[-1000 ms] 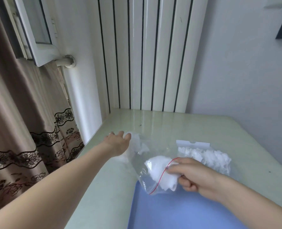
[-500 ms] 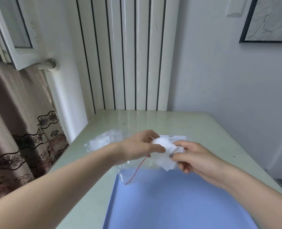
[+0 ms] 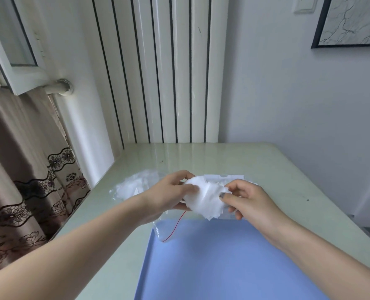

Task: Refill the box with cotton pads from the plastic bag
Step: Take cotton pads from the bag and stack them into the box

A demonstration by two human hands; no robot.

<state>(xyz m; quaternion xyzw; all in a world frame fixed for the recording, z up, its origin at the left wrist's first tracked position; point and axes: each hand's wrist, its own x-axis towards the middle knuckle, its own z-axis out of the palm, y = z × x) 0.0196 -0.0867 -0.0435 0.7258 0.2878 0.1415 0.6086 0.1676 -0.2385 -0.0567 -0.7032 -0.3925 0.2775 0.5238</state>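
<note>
Pale green tabletop (image 3: pixel 255 167), blue mat nearest. Left hand (image 3: pixel 168 194) has come off the far bag (image 3: pixel 134 185) — both grips now pinch the cotton pads (image 3: pixel 205 200), right hand (image 3: pixel 246 198) opposite. Clear bag (image 3: pixel 168 228) hangs beneath. Pads appear extracted; no box visible.

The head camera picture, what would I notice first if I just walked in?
Probably the fluffy bunch of white cotton pads, held up over the table's middle by the left hand and the right hand together. Below them lies a big blue mat, with a clear plastic bag and its red line drooping onto the mat's corner.
</note>
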